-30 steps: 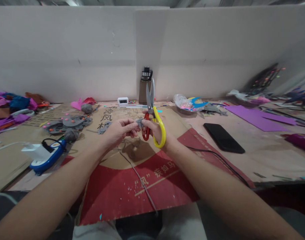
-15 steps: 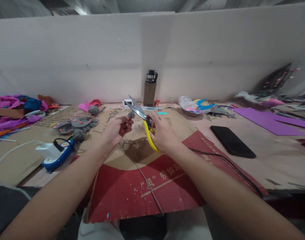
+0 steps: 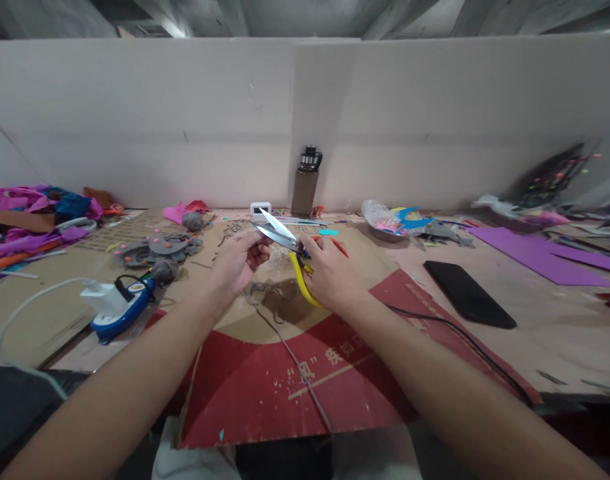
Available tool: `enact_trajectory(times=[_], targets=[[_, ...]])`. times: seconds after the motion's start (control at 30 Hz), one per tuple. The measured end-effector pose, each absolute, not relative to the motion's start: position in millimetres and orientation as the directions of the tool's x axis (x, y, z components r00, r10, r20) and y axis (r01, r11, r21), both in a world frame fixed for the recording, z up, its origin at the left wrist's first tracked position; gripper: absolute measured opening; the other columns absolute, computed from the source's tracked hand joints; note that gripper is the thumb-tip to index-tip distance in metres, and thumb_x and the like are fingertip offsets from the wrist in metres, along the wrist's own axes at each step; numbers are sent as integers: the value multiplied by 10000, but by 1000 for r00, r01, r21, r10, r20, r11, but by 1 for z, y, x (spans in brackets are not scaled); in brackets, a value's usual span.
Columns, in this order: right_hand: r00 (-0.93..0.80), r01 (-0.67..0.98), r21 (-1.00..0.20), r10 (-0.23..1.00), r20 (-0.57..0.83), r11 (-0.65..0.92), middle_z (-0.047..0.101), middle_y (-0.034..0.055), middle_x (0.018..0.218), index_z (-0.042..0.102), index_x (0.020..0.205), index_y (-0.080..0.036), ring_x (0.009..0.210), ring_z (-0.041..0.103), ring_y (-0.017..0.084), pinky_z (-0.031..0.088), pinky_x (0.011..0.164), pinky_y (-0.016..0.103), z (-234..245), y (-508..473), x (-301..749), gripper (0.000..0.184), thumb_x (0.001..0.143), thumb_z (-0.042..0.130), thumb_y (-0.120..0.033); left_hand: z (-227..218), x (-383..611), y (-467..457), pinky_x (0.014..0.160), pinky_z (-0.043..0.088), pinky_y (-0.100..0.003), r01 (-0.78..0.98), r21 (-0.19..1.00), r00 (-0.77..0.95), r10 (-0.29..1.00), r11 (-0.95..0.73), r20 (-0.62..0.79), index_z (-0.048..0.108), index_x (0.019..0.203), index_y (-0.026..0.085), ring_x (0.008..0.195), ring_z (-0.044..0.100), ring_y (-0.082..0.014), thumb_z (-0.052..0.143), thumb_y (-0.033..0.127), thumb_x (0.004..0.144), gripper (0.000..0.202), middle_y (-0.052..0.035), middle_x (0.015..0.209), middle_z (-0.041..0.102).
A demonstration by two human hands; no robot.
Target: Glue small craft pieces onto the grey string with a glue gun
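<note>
Ahead of me, my right hand [image 3: 332, 270] grips a pair of scissors [image 3: 279, 233] with yellow handles. The silver blades are spread apart and point left, reaching the fingertips of my left hand [image 3: 239, 260]. Those left fingers are curled in a pinch; the small grey yarn tuft seen there earlier is now mostly hidden behind the blades and fingers. Below both hands lies a red and brown cardboard sheet [image 3: 245, 393]. A grey strand of yarn [image 3: 305, 370] runs across it towards my lap, with loose loops under the hands.
Left are a blue power strip [image 3: 122, 317] with a white charger, grey felt pieces [image 3: 159, 250] and colourful scraps [image 3: 29, 213]. A dark bottle [image 3: 305, 183] stands by the wall. Right are a bowl [image 3: 392, 230], a black phone [image 3: 469, 293] and purple sheets [image 3: 549, 257].
The scissor blades have turned and now cross in front of my left fingertips, covering the grey tuft that showed before. The whole view has shifted slightly.
</note>
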State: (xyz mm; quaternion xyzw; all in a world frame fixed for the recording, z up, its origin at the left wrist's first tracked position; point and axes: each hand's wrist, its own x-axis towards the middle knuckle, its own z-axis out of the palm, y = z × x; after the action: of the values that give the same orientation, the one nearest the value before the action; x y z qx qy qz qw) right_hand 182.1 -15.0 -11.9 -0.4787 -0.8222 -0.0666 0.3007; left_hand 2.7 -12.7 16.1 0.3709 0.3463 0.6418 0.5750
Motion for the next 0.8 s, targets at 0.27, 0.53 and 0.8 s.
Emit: enact_trajectory(times=[0.27,0.53,0.8], targets=[[-378,812,-186,740,557,554,532,137,1021,491,1217,-176,906,513,231,422,765,312,-13,-14,181,421,814,528,-292,11,2,-8,473,438,-147,-528,842,-86,993,-113,79,622,683,116,476,509,-49,632,97,691,23,-11,601,598],[-341,873,-131,781,523,469,530,139,1034,479,1253,-200,841,535,224,420,726,320,-11,-17,178,442,816,492,-261,7,1,-6,485,441,-149,-583,804,-113,992,-117,62,598,673,119,492,516,-49,624,100,695,39,6,584,576],[-345,886,-130,820,456,445,552,136,1074,465,1273,-210,852,564,221,411,658,292,-7,-20,177,425,855,455,-290,8,3,-7,463,415,-141,-615,786,-101,995,-63,1,605,710,103,484,503,-37,619,119,732,31,4,603,582]])
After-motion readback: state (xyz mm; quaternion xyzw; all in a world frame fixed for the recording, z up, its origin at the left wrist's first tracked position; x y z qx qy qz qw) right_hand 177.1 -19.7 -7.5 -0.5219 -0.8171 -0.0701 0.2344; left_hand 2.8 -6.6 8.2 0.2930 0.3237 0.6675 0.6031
